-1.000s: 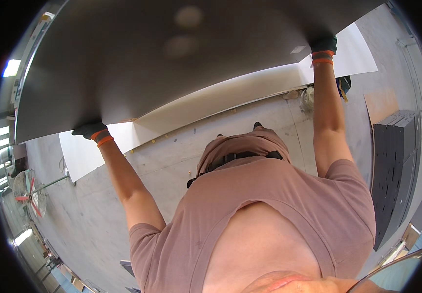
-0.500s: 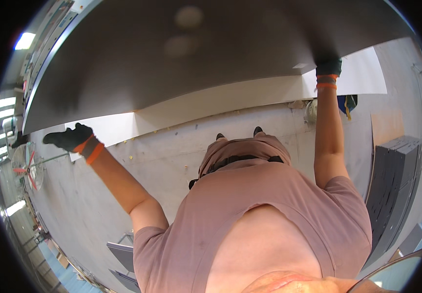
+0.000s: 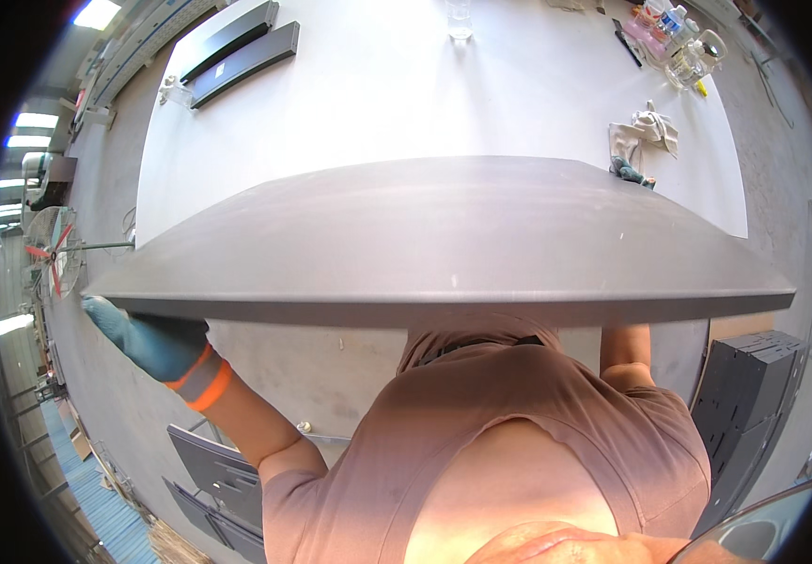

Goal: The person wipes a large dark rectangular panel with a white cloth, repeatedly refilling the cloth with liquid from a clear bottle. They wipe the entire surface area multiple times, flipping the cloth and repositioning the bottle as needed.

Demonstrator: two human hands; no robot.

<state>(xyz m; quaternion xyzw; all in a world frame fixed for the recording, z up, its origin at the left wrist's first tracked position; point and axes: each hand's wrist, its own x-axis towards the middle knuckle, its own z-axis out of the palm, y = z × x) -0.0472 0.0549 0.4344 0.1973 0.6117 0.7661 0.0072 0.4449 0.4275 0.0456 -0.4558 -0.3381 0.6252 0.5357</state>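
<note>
Head view: the left hand (image 3: pixel 143 346), in a teal glove with an orange-and-grey striped cuff, is placed at the near left corner of a large, flat, grey panel with a smooth face (image 3: pixel 453 244); its fingers are mostly hidden under the edge, so how far they are curled, or whether the corner is gripped, cannot be told. The right hand is hidden beneath the panel, only the right forearm (image 3: pixel 625 350) being seen, so its hold cannot be told either. A second ago the panel's dark underside was turned to the camera; half a second ago the left hand was seen spread, clear of the edge. Now the broad upper face is shown and the near edge has been brought down before the body, by which the panel, it is judged, has been tipped toward level. The near edge of the white, flat-topped table (image 3: pixel 359 103) is covered; whether the panel is borne by it cannot be told. Beyond, two long dark bars (image 3: pixel 246 64) are laid by the table's far left corner, a crumpled off-white cloth (image 3: pixel 648 133) near its right edge, and a clear glass jug (image 3: pixel 693 64) by its far right corner.
</note>
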